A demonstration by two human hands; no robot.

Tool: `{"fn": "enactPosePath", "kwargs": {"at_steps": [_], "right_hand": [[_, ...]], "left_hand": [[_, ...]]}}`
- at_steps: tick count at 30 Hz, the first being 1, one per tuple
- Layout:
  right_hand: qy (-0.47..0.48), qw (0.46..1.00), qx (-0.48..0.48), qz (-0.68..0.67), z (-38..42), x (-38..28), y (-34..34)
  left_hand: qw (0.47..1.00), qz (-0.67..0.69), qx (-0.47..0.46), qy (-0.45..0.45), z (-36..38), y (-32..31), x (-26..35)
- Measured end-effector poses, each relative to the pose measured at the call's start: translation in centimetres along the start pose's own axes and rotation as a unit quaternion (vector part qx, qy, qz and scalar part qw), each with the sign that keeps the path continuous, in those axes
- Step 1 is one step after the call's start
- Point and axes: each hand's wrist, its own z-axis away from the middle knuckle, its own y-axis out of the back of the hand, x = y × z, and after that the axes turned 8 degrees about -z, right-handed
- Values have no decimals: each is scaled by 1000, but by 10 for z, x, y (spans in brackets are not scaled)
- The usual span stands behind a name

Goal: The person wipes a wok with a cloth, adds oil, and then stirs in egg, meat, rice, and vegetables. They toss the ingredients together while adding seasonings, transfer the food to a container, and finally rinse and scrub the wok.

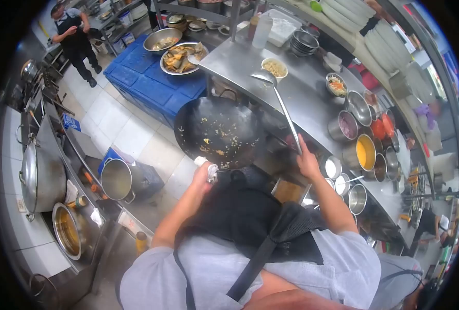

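My left hand [204,175] is closed round the near rim or handle of a black wok [203,119], with a folded white cloth [207,164] in its grip. Bits of egg and other food scraps [219,139] cling to the inside of the wok, which is held in front of my apron. My right hand [308,161] grips the handle of a long metal ladle [286,111]. The ladle's bowl hangs over the steel counter, beside a white tub of pale food [275,68].
A blue chest [152,90] bears a tray of food [180,59]. Metal pots, one with yellow liquid [365,153], line the counter [302,88] on the right. A large pot [117,179] stands on the left. Another person [72,36] stands at the far left.
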Motion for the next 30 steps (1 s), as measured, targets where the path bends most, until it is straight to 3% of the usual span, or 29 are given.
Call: {"fn": "enactPosePath", "kwargs": {"at_steps": [6,9,10,13,17,19,20,21,22,25,26,28,29,30], "right_hand": [[-14,997,-2,77,-33,40,-16],[43,986,-61,-151,-10,67,-31],[133,976,-74,-153,0,84,-31],[88,890,-255,-367,11,80,-9],[120,840,-446,-286,-70,74,-14],[108,819,-517,-226,-104,66,-15],[241,823,-499,-130,-130,43,-25],[158,830,-533,-45,-125,-45,-4],[214,800,-561,4,-137,-88,-17],[444,650,-609,99,-140,-222,-55],[474,599,-633,128,-124,-264,-59],[614,476,-625,75,-100,-318,-85],[624,455,-629,81,-86,-340,-97],[631,438,-627,126,-71,-359,-108]], "left_hand": [[999,-30,27,-32,-11,-10,-3],[998,-2,50,-28,-23,-20,-4],[998,13,51,-36,-16,-28,-1],[993,102,53,5,-15,-14,-5],[973,176,130,-67,81,5,-19],[965,216,118,-95,113,40,-53],[952,235,153,-118,138,37,-57],[938,254,190,-138,167,30,-61],[916,292,208,-182,183,32,-73],[832,401,240,-299,236,29,-103],[806,421,252,-331,251,28,-116],[747,478,232,-399,283,22,-137],[724,491,207,-438,296,18,-146],[662,520,302,-447,302,16,-157]]}}
